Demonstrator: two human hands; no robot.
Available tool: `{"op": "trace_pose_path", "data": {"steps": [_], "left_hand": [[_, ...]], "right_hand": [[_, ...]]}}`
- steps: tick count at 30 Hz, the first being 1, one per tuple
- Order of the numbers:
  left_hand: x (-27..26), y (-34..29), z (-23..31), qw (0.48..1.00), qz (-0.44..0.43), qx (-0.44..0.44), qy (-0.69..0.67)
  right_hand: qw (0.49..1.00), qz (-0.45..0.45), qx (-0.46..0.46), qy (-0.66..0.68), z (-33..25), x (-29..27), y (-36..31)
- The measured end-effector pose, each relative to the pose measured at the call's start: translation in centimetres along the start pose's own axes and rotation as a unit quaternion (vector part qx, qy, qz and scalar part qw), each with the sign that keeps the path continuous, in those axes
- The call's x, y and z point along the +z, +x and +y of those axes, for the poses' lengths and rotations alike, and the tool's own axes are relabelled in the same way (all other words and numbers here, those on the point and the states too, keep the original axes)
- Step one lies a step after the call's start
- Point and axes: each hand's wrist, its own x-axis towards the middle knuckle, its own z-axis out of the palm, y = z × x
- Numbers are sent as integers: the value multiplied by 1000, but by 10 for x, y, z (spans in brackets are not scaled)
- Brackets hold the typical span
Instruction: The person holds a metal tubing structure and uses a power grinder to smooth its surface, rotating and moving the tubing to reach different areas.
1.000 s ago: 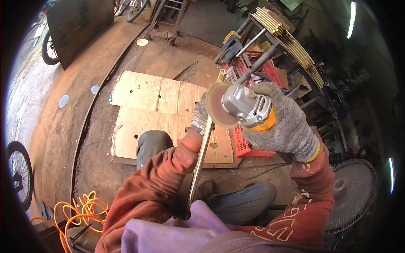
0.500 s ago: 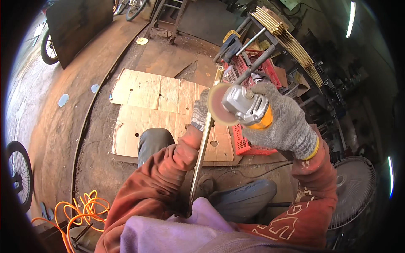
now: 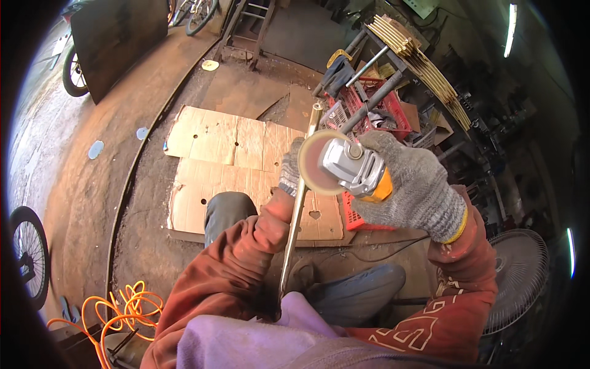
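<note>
A long shiny metal tube runs slantwise from my lap up over the cardboard. My left hand, in a grey knitted glove, is closed around the tube's upper part, its fingers partly hidden behind tube and disc. In my gloved right hand is an angle grinder with a silver head and yellow body. Its round abrasive disc lies across the tube near the far end; whether the two touch, I cannot tell. A purple cloth covers my lap under the tube's near end.
Flattened cardboard lies on the floor ahead. Red plastic crates and a rack of brass-coloured tubes stand at the far right. A fan is by my right arm, a coiled orange hose at the near left.
The tube and the grinder have shifted together slightly left and toward me. Both hands keep their hold, and the whole view has moved a little.
</note>
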Motion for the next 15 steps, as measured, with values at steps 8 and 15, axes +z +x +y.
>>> {"op": "trace_pose_path", "data": {"steps": [8, 15], "left_hand": [[0, -1, -2, 1000, 1, 1, -3], [-1, -4, -2, 1000, 6, -6, 1]], "right_hand": [[997, 63, -20, -27, 7, -11, 12], [998, 51, -4, 41, 13, 7, -7]]}}
